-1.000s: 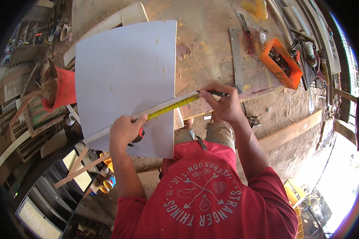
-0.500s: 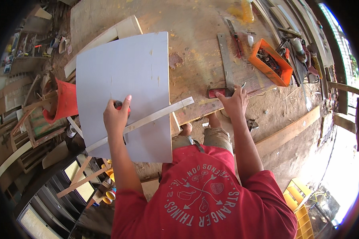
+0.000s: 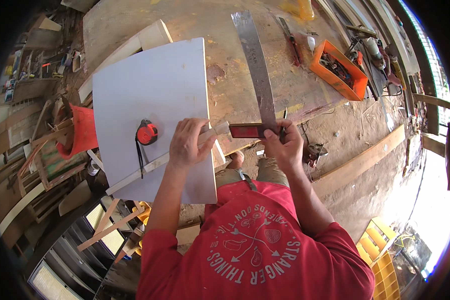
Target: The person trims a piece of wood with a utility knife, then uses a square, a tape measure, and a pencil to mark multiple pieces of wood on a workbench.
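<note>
Your right hand (image 3: 283,142) is closed around the dark red stock of a steel square (image 3: 257,75), gripping it at the near edge of the tabletop (image 3: 245,95); the long metal blade runs away from you across the worn wood. Half a second ago that hand was only reaching toward the red stock lying at the table's edge, and the blade lay off to the right; now the square is lifted into your grip and its blade points up the tabletop, just beside the right edge of the white board (image 3: 150,100).

Your left hand (image 3: 187,142) lies palm down, fingers curled over a thin wooden strip (image 3: 155,164) that crosses the lower part of the white board on a slant. It presses on the strip rather than wrapping it. Earlier this hand sat further left, near the middle of the board; it has slid along the strip toward the board's right edge, close to your other hand.

A red tape measure (image 3: 146,133) rests on the board just left of your left hand, its black strap trailing down over the strip. A second ago its yellow tape was stretched between your hands; now it is wound in and set down.

Further out, an orange tray of small parts (image 3: 341,71) sits at the far right of the tabletop.
</note>
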`<action>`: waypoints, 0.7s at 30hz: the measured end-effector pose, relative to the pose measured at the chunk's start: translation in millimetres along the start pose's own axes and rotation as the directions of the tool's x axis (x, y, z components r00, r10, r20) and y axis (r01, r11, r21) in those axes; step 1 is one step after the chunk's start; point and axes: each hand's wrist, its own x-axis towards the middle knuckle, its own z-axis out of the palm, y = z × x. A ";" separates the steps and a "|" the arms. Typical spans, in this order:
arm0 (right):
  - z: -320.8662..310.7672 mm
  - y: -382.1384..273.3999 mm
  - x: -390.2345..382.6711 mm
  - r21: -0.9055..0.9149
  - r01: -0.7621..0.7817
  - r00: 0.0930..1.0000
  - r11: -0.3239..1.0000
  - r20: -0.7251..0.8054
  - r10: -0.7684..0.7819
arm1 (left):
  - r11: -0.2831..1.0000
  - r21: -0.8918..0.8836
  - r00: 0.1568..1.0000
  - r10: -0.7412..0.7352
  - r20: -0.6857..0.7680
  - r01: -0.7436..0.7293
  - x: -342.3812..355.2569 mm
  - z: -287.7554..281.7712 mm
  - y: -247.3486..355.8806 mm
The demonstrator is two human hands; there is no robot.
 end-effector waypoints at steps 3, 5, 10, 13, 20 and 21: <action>2.9 -10.6 -8.3 -0.142 0.008 1.000 0.990 -0.021 -0.011 | 0.988 -0.109 0.992 -0.115 -0.052 0.109 -3.9 -4.8 -6.3; -2.0 -9.7 -10.8 -0.092 0.068 0.996 0.993 -0.056 -0.074 | 0.997 -0.077 1.000 0.011 0.029 -0.009 -3.9 -6.5 -12.0; 17.4 6.3 -22.9 -0.219 -0.011 0.989 0.976 0.138 0.042 | 0.994 -0.109 0.999 -0.027 0.017 0.029 -6.3 -1.7 -20.0; 44.4 28.3 -23.3 -0.230 -0.073 0.962 0.970 0.240 0.129 | 0.994 -0.107 1.000 0.010 -0.011 -0.011 -3.8 -4.3 -11.2; 80.0 49.0 -13.4 -0.292 -0.010 0.966 0.956 0.246 0.085 | 0.985 -0.119 0.977 0.141 0.160 -0.122 3.5 -19.6 -5.3; 82.9 46.5 -14.2 -0.304 0.003 0.973 0.953 0.219 0.067 | 0.984 -0.134 0.969 0.141 0.201 -0.116 2.6 -21.9 -6.9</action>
